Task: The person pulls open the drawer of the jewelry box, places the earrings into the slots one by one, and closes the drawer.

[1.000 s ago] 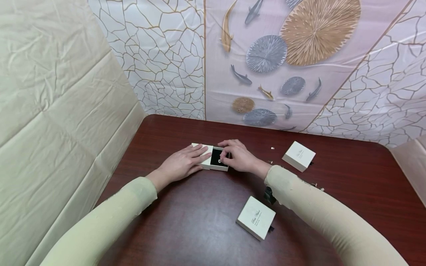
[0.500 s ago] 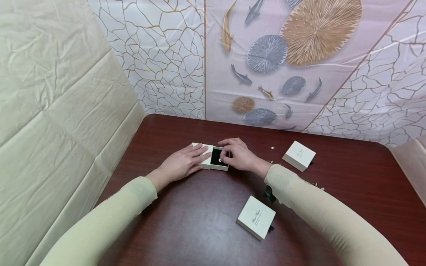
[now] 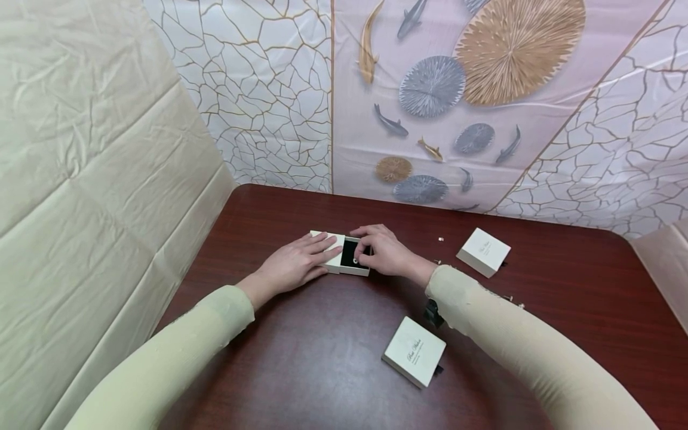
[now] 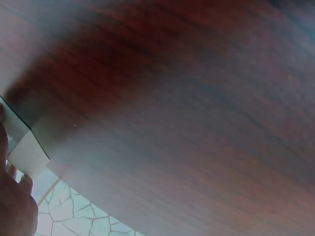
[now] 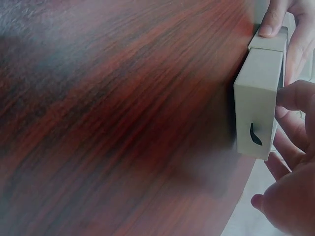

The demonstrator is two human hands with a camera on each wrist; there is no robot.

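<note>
A small cream drawer-style jewelry box (image 3: 333,254) lies on the dark wood table, its drawer (image 3: 355,272) pulled partly out to the right. Black padding (image 3: 348,251) lines the drawer. My left hand (image 3: 292,263) holds the sleeve, fingers across the top and thumb along the near side. Over the drawer, my right hand (image 3: 387,254) pinches with thumb and index finger at a small shiny earring (image 3: 355,261) on the padding; the fingertips partly hide it. In the right wrist view a black ribbon tab (image 5: 255,135) shows on the drawer's end.
Two more cream boxes, one lettered box (image 3: 414,352) nearer me and another box (image 3: 484,252) at the right, lie on the table. Tiny bright pieces (image 3: 441,239) lie around my right forearm. A black object (image 3: 433,313) sits partly under the sleeve. Patterned cloth (image 3: 269,95) hangs behind.
My right fingertips have shifted very slightly over the drawer padding around the earring. My left hand and the boxes have stayed in place.
</note>
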